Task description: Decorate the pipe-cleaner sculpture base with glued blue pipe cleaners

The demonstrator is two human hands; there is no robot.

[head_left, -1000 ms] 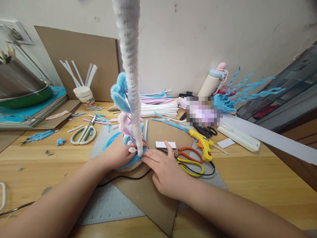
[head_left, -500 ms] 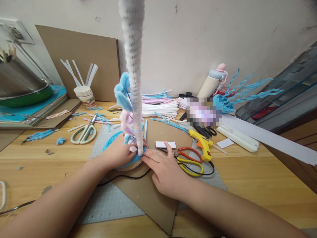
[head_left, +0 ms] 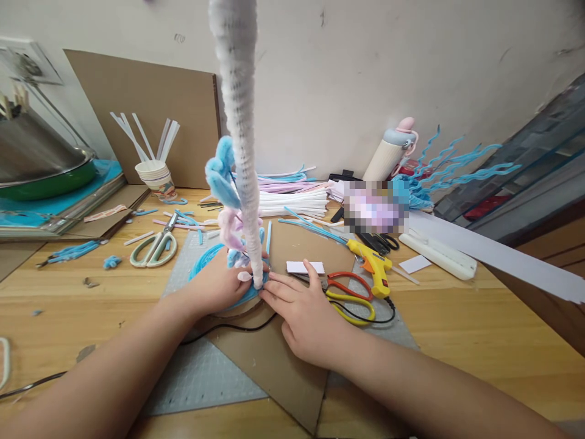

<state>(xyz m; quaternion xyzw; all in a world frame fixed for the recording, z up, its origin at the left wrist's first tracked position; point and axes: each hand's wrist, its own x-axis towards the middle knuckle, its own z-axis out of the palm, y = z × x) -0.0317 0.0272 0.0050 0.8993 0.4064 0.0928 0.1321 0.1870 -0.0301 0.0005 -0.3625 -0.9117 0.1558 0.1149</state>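
A tall post wrapped in white pipe cleaners [head_left: 242, 122] rises from a round base covered in coiled blue pipe cleaner [head_left: 201, 263]. Blue pipe-cleaner loops [head_left: 223, 174] and pink ones [head_left: 230, 227] hang along its left side. My left hand [head_left: 219, 281] lies over the coil at the post's foot, its fingers mostly hidden behind the post and loops. From the other side my right hand [head_left: 304, 311] reaches in, fingers stretched out, fingertips touching the base beside the post's foot. Its grip is flat, closed round nothing.
Around the cardboard [head_left: 292, 378] and grey cutting mat [head_left: 205, 372] lie red-and-yellow-handled scissors [head_left: 350, 299], a yellow glue gun [head_left: 375, 268] and pale green scissors [head_left: 153, 247]. Behind are white pipe cleaners [head_left: 292, 203], a paper cup [head_left: 156, 178] and a bottle [head_left: 388, 152].
The top of the white post and its blue loops have shifted slightly left in view. Both hands stay at the foot of the post.
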